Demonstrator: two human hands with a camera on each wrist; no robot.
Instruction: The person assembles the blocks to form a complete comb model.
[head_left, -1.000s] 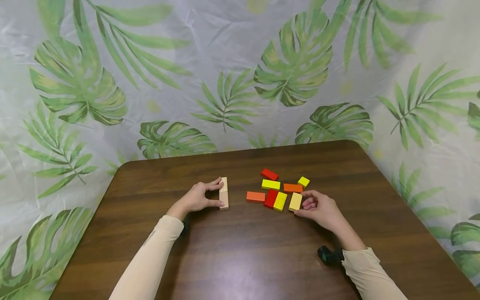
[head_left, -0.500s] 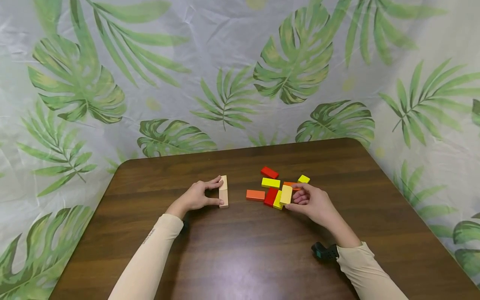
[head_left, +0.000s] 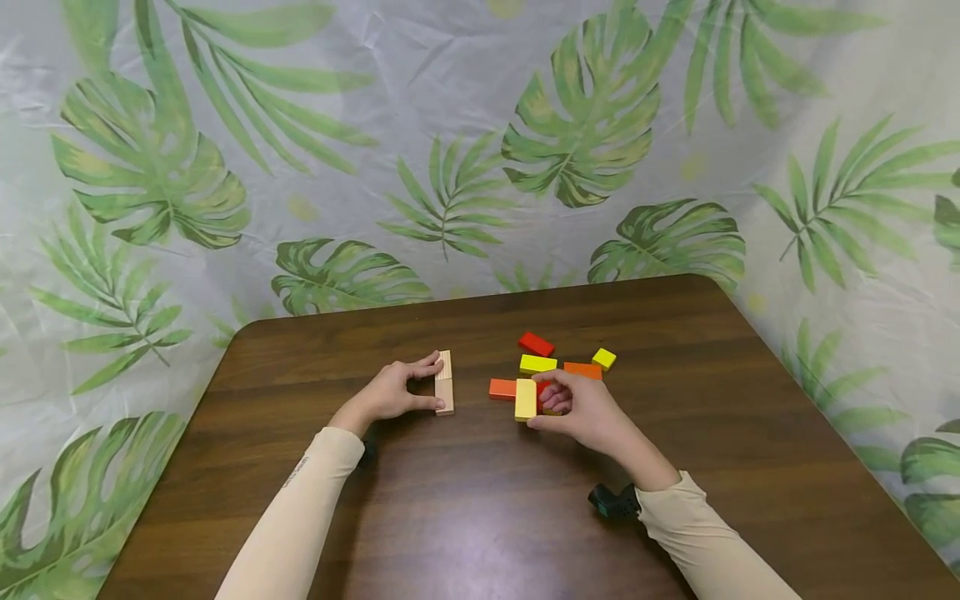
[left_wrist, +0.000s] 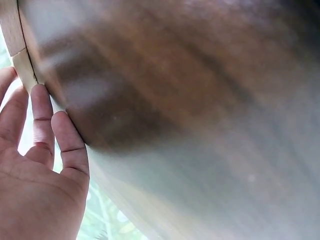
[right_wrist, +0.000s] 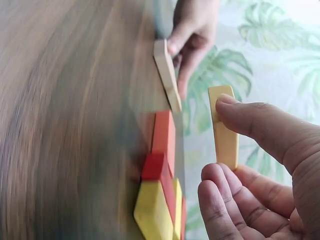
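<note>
Two plain wooden blocks (head_left: 445,392) lie end to end in a row left of the table's middle. My left hand (head_left: 387,392) touches this row from its left side, thumb on the near block and fingertips by the far one. In the right wrist view the left thumb rests against the wooden block (right_wrist: 166,67). My right hand (head_left: 588,408) pinches a pale yellow block (head_left: 525,401) between thumb and fingers. That block is raised over the coloured blocks and covers part of an orange block (head_left: 502,389). The right wrist view shows the pinched block (right_wrist: 226,142) upright, apart from the others.
Behind the right hand lie a red block (head_left: 536,343), a yellow block (head_left: 538,364), another orange block (head_left: 582,371) and a small yellow block (head_left: 603,359). A red block (right_wrist: 154,167) and a yellow block (right_wrist: 150,205) are partly hidden in the head view. Leaf-patterned cloth (head_left: 450,108) hangs behind the brown table (head_left: 465,517).
My right hand has lifted the pale yellow block from the table and carried it left, over the coloured blocks. The left hand has stayed at the wooden row.
</note>
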